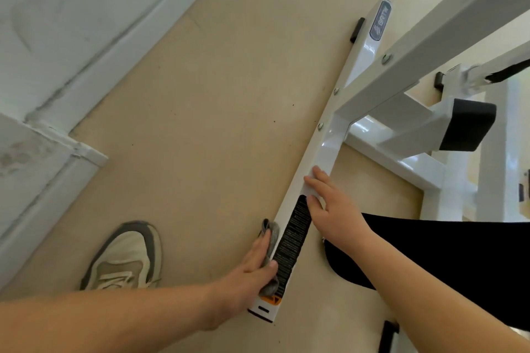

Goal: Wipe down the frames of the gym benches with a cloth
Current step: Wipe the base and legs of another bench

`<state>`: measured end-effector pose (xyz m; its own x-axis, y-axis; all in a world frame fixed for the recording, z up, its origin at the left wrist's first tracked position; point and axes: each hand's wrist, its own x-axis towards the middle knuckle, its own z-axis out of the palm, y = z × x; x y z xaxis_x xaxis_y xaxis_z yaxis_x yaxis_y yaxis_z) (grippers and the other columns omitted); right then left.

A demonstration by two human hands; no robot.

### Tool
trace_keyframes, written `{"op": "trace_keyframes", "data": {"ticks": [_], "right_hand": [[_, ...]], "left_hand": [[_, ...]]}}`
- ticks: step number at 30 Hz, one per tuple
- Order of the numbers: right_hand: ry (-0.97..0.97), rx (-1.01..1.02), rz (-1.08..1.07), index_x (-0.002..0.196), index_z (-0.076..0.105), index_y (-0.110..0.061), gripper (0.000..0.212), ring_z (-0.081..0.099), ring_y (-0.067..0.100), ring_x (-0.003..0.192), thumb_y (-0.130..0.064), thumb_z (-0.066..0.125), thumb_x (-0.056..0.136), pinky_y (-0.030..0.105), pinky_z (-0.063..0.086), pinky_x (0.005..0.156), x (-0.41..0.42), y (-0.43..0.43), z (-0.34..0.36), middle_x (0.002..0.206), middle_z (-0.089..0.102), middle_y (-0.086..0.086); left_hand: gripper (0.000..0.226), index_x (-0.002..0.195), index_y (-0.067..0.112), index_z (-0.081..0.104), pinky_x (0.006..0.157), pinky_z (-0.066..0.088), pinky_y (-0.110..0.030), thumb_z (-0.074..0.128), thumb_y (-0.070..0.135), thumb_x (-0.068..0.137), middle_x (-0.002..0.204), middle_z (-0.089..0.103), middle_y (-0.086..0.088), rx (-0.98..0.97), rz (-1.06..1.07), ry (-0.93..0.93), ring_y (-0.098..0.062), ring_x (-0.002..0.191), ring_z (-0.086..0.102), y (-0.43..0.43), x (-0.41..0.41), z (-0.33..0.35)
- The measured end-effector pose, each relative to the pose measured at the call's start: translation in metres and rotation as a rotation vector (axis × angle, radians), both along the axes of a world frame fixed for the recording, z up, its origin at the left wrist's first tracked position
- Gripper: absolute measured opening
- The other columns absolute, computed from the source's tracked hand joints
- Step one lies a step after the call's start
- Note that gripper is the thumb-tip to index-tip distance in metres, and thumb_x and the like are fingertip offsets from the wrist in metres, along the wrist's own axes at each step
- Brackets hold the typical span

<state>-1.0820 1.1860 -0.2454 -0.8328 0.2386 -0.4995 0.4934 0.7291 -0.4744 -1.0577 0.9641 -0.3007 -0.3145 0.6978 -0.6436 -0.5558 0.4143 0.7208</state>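
Observation:
A white metal base bar of the gym bench frame point(341, 112) lies on the beige floor, running from lower middle to upper right. A black label strip point(292, 241) covers its near end. My left hand point(252, 264) presses a grey cloth point(272, 233) flat against the left side of the bar near that end, fingers straight. My right hand point(329, 203) rests on top of the bar just beyond the label, fingers straight and spread.
A slanted white frame beam point(430, 46) rises from the bar to the upper right, with a black-capped tube point(467, 126) beside it. My shoe point(126, 258) stands on the floor at left. A white wall skirting point(86, 71) runs along the left. My black trouser leg point(459, 261) is at right.

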Motion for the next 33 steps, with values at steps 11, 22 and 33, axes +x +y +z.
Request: {"op": "trace_keyframes", "data": {"ticks": [11, 22, 33], "right_hand": [[0.083, -0.393, -0.442, 0.129, 0.062, -0.036, 0.026, 0.062, 0.005, 0.118, -0.031, 0.051, 0.106, 0.026, 0.052, 0.098, -0.010, -0.007, 0.043, 0.124, 0.068, -0.014], [0.254, -0.551, -0.926, 0.138, 0.046, -0.047, 0.036, 0.065, 0.018, 0.107, -0.026, 0.042, 0.109, 0.045, 0.056, 0.096, 0.004, 0.021, 0.039, 0.121, 0.064, -0.002], [0.287, -0.376, -0.974, 0.131, 0.057, -0.040, 0.037, 0.069, 0.019, 0.077, -0.020, 0.057, 0.100, 0.044, 0.063, 0.079, -0.028, 0.063, -0.021, 0.104, 0.070, 0.007]], "left_hand": [[0.031, 0.134, 0.040, 0.053, 0.085, 0.054, -0.034, 0.054, 0.030, 0.105, 0.107, 0.072, 0.006, 0.017, 0.339, 0.107, -0.012, 0.092, 0.069, 0.066, -0.075, 0.062], [0.030, 0.116, 0.018, 0.073, 0.104, 0.048, -0.034, 0.048, 0.027, 0.104, 0.116, 0.076, -0.001, 0.185, 0.234, -0.244, -0.013, 0.114, 0.069, 0.146, -0.097, 0.101], [0.064, 0.163, 0.026, 0.014, 0.127, -0.001, -0.040, 0.025, 0.053, 0.107, 0.171, -0.004, -0.009, -0.598, -0.482, 0.916, -0.033, 0.157, -0.007, 0.111, -0.182, -0.032]]}}
